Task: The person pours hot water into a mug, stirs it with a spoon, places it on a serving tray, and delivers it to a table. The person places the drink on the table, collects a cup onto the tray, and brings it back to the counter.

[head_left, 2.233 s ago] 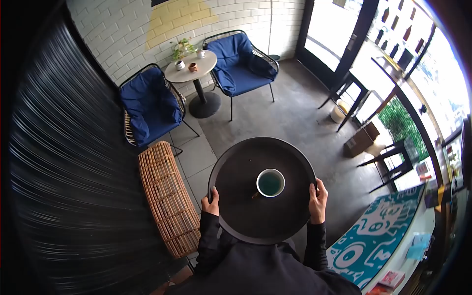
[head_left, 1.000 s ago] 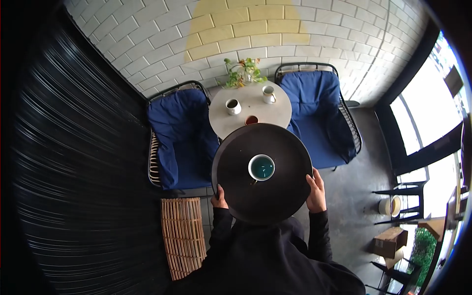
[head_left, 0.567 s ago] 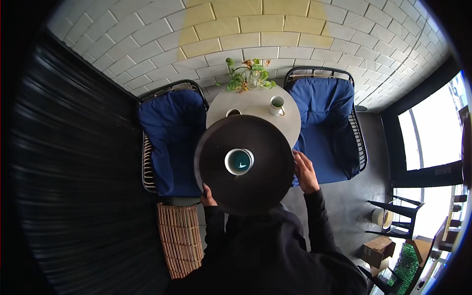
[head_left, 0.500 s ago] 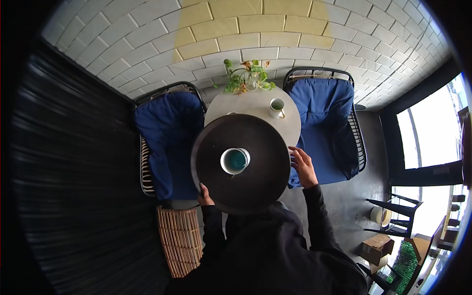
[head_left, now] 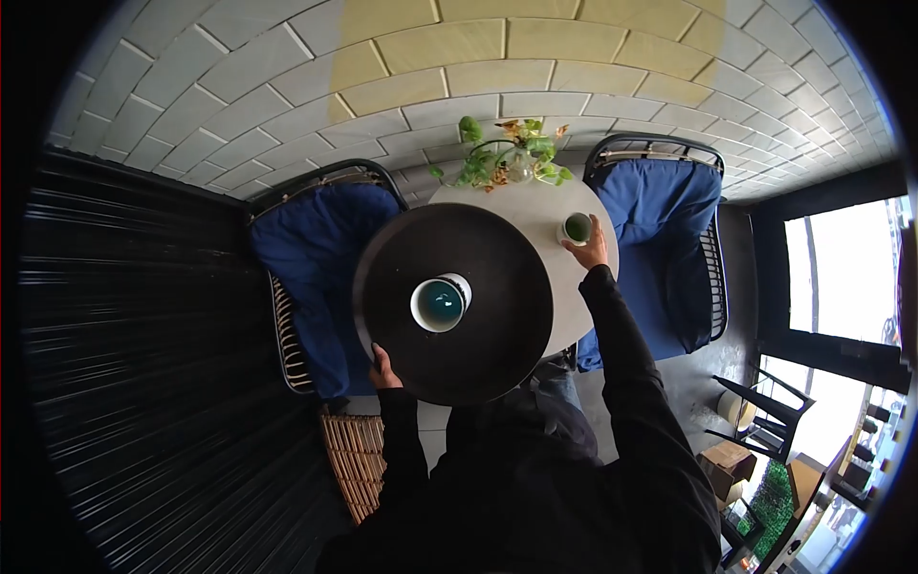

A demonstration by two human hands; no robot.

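A round black tray [head_left: 488, 335] is held over the near left part of the round table [head_left: 574, 287]. My left hand [head_left: 384, 368] grips its lower left rim, the other fingers hidden beneath. On the tray stands a white cup with blue-green liquid [head_left: 441, 304]. My right hand [head_left: 590, 247] is off the tray, its fingers around a white mug [head_left: 577, 228] with green inside, on the right part of the tabletop. A glass vase with a leafy plant [head_left: 519, 165] stands at the table's back edge. The tray hides part of the tabletop.
Blue-cushioned chairs stand left [head_left: 325, 249] and right [head_left: 660, 210] of the table, against a brick wall [head_left: 459, 57]. A wicker piece [head_left: 354, 459] lies low on the left. Stools [head_left: 765, 411] and a cardboard box [head_left: 725, 464] are at the lower right.
My right hand has left the tray's right rim and reached forward to the white mug, closing around it. The tray, in my left hand, has shifted left and over the table, hiding the other cups.
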